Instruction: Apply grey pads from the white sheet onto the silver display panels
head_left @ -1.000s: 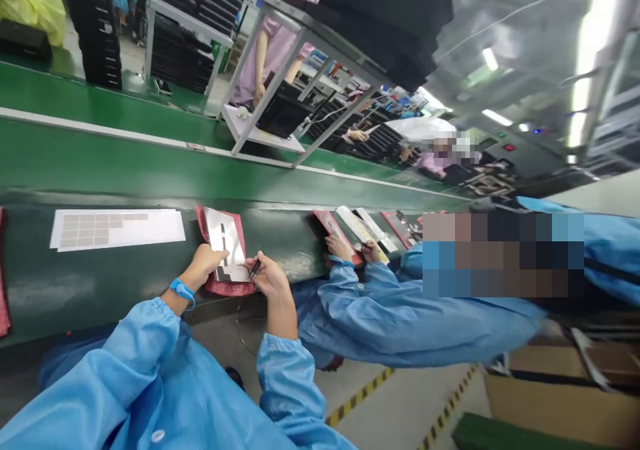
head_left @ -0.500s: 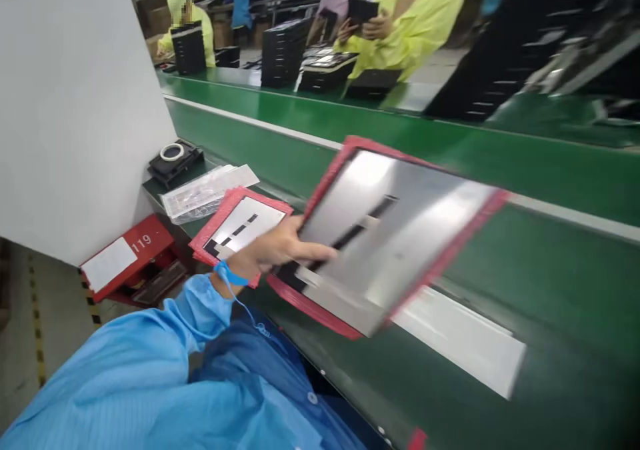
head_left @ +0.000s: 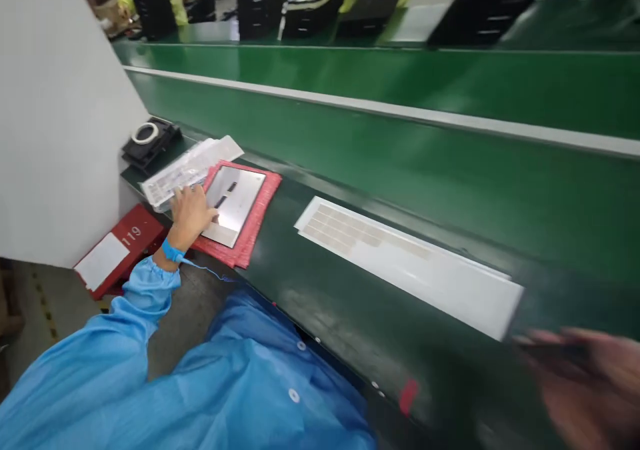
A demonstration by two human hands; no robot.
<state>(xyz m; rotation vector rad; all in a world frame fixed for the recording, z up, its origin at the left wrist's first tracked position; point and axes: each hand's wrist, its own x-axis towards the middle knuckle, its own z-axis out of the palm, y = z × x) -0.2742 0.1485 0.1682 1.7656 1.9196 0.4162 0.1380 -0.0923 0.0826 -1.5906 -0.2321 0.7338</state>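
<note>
My left hand (head_left: 189, 213) rests on the edge of a silver metal panel (head_left: 236, 203) and touches a clear plastic sleeve (head_left: 193, 167) holding a white printed sheet. The panel lies flat on a red mat (head_left: 255, 227), its dark slots partly visible. My right hand (head_left: 585, 387) is blurred at the lower right corner, far from the panel. A thin dark tool (head_left: 553, 348) shows between its fingers. A blue strap circles my left wrist.
A white sheet with tan label rows (head_left: 405, 263) lies on the dark green bench (head_left: 380, 350). A black tape holder (head_left: 149, 137) and red box marked 119 (head_left: 119, 258) sit at left, beside a white wall (head_left: 60, 117). Green belts and black stacks lie beyond.
The silver panel, tilted up in my left hand earlier, now lies flat on the red mat. My right hand has come into view at the lower right, and the view has swung along the bench.
</note>
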